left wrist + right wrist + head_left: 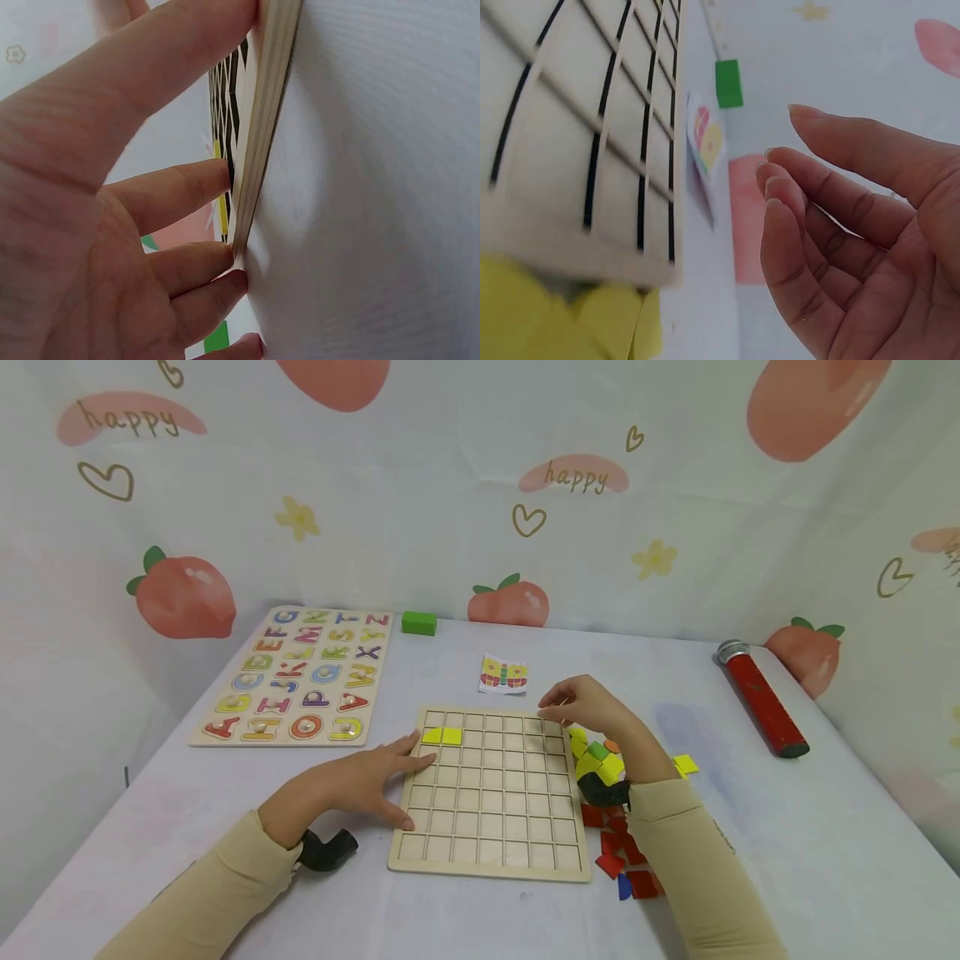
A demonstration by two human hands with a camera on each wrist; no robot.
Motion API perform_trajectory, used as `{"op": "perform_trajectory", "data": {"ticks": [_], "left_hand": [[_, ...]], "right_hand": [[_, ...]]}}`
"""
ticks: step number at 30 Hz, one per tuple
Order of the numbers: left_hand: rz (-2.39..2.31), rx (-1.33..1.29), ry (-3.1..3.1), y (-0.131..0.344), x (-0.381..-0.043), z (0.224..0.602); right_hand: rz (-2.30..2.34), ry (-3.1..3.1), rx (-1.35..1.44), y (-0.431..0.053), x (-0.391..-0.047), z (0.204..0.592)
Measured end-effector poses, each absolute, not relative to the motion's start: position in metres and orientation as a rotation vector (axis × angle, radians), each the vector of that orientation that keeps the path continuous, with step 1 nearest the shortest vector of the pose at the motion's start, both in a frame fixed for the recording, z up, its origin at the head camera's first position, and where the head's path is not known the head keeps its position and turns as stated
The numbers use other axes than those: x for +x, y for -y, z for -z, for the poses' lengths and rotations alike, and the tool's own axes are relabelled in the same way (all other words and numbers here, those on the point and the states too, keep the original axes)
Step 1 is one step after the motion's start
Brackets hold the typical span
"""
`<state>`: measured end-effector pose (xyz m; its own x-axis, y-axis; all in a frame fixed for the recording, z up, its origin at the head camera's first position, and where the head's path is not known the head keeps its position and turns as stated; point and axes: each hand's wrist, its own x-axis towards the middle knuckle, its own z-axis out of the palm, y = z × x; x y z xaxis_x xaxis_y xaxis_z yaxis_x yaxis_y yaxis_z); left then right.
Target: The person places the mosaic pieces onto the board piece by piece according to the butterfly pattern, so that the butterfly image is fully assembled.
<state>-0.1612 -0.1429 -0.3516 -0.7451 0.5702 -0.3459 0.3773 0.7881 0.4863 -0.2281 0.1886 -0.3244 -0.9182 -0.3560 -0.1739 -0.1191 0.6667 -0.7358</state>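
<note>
A wooden grid board [491, 801] lies on the table with two yellow pieces [452, 737] in its upper left cells. Along the board's left edge rests my left hand [360, 780], fingers spread; in the left wrist view its fingertips [217, 174] touch the rim. Over the board's upper right corner hovers my right hand [588, 703]. Its fingers are loosely bent, and the right wrist view shows a gap between thumb and fingertips [780, 225] with nothing in it. Beyond the board lies a small butterfly picture card [503, 675].
Yellow pieces [611, 767] and red pieces [611, 843] are heaped along the board's right side, partly under the right forearm. An alphabet puzzle board [296, 681] lies back left, near a green block [419, 623]. A red microphone [763, 700] lies at far right.
</note>
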Motion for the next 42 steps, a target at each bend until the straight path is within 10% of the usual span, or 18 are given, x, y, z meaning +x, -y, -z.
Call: {"op": "perform_trajectory", "data": {"ticks": [42], "left_hand": [[-0.538,0.741,-2.487,0.144,-0.162,0.354]], "right_hand": [[1.039,-2.584,-0.19,-0.239,-0.217,0.355]]}}
